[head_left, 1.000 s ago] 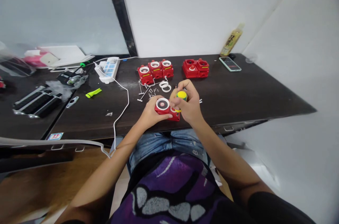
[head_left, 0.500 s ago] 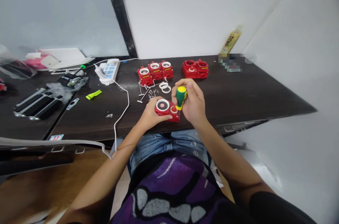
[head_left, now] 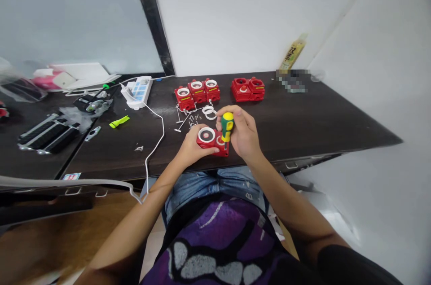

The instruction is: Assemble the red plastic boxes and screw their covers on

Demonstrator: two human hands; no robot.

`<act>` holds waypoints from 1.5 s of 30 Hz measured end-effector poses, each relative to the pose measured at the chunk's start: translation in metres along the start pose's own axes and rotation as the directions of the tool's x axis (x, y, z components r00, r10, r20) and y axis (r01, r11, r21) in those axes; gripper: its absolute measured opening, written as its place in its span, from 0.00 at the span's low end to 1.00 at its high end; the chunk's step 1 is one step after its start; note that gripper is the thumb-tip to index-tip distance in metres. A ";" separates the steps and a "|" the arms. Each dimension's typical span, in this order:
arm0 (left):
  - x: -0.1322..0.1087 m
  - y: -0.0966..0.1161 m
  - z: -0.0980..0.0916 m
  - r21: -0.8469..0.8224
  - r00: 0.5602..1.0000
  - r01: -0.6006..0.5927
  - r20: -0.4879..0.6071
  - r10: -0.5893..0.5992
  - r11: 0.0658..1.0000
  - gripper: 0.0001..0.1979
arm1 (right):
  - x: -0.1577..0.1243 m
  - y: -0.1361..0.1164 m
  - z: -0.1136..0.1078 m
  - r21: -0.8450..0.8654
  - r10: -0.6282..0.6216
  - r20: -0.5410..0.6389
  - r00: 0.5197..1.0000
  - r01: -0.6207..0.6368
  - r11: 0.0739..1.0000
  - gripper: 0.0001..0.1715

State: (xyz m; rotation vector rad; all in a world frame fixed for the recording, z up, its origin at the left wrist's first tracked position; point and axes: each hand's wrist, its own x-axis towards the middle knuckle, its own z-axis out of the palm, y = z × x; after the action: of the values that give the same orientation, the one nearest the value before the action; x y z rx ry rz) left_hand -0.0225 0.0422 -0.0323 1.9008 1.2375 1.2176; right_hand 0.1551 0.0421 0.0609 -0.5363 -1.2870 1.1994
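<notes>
A red box [head_left: 211, 141] with a white ring on its top lies near the front edge of the dark desk [head_left: 303, 119]. My left hand [head_left: 190, 146] is closed around the box's left side and holds it down. My right hand [head_left: 244, 134] grips a short screwdriver [head_left: 226, 126] with a green and yellow handle, held upright, its tip down on the box's right part. Loose white rings [head_left: 209, 111] and small screws [head_left: 188, 119] lie just behind the box.
Three red boxes with white rings [head_left: 197, 91] and a pair of red boxes [head_left: 248, 88] stand further back. A white power strip [head_left: 136, 89] and its cable [head_left: 156, 139] lie to the left, near a green clip [head_left: 118, 121], black parts [head_left: 50, 130] and a yellow bottle [head_left: 292, 54].
My right hand has shifted its grip on the screwdriver, and the handle now stands more upright over the box. The left hand and the box have stayed put.
</notes>
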 end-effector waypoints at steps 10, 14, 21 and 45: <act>-0.001 -0.002 0.000 -0.005 1.000 -0.002 0.002 0.002 1.000 0.37 | -0.001 0.006 -0.001 0.000 -0.074 -0.061 0.995 0.074 0.997 0.23; -0.001 -0.003 0.001 -0.014 1.000 -0.006 0.002 0.006 1.000 0.38 | -0.001 -0.005 0.000 -0.109 -0.073 0.063 0.995 0.079 0.991 0.14; -0.001 0.000 0.000 0.013 1.000 0.009 0.000 -0.009 1.000 0.38 | -0.005 -0.004 0.003 -0.020 -0.044 0.027 0.999 0.044 0.999 0.24; 0.000 -0.002 0.001 0.047 1.000 -0.014 -0.006 0.014 0.999 0.37 | -0.007 -0.015 -0.002 -0.099 -0.252 -0.158 0.955 0.238 0.966 0.14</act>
State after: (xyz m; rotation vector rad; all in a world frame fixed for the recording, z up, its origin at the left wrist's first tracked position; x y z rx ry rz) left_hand -0.0225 0.0426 -0.0344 1.9433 1.2688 1.2131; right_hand 0.1636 0.0308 0.0698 -0.5078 -1.2188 0.8805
